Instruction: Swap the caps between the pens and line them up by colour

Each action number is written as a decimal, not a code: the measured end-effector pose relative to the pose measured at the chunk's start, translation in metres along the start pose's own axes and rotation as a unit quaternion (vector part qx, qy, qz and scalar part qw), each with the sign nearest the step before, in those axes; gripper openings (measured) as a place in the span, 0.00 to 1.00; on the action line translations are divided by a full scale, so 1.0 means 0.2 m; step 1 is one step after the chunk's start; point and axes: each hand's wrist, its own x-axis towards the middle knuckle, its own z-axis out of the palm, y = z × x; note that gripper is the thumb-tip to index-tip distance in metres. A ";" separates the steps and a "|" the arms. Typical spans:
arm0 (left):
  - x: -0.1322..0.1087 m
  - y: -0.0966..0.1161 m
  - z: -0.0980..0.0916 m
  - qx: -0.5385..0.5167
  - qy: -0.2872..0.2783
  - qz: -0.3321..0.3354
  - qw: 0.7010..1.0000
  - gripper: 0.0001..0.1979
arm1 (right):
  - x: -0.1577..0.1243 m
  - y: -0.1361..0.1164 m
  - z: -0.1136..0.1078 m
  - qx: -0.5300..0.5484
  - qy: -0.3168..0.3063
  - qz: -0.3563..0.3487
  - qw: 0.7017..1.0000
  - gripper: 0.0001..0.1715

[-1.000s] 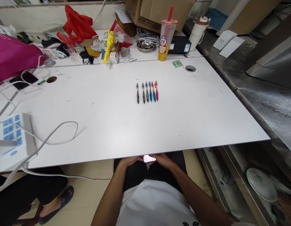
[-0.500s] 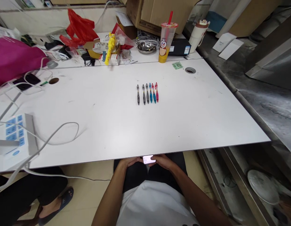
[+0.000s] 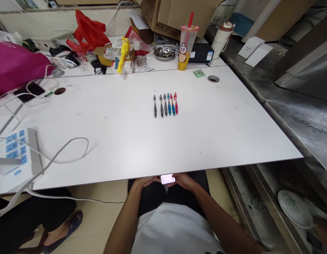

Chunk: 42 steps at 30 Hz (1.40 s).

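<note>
My left hand (image 3: 145, 182) and my right hand (image 3: 182, 181) hold a lit smartphone (image 3: 167, 179) between them, just below the near edge of the white table (image 3: 105, 148) and above my dark trousers. Neither hand touches the table. Several pens (image 3: 165, 105) lie side by side on the tabletop, far ahead of my hands, with grey, blue and pink barrels. The phone's screen content is too small to read.
A power strip (image 3: 18, 151) and a white cable (image 3: 73, 138) lie at the table's left. Cluttered items, a plastic cup (image 3: 186, 47) and a magenta bag (image 3: 15, 63) line the far side. A steel surface (image 3: 298, 116) runs along the right. Another person's sandalled foot (image 3: 68, 229) shows at lower left.
The view has shifted slightly. My hands and the phone stay in nearly the same place, and the pens have not moved.
</note>
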 end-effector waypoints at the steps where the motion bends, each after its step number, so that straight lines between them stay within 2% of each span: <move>1: 0.00 0.00 0.00 -0.001 0.000 0.000 1.000 0.19 | 0.00 0.00 0.00 0.001 0.001 -0.001 1.000 0.26; 23: 0.00 0.00 0.00 -0.001 0.012 0.000 1.000 0.20 | -0.01 -0.02 0.01 -0.010 0.000 0.003 1.000 0.25; 35: 0.00 0.00 0.01 0.010 0.004 -0.012 1.000 0.17 | 0.01 0.01 0.01 -0.065 0.043 -0.020 0.997 0.20; 42: 0.00 0.01 0.01 0.016 0.011 -0.021 1.000 0.18 | 0.01 0.02 0.00 -0.064 0.047 -0.025 0.997 0.22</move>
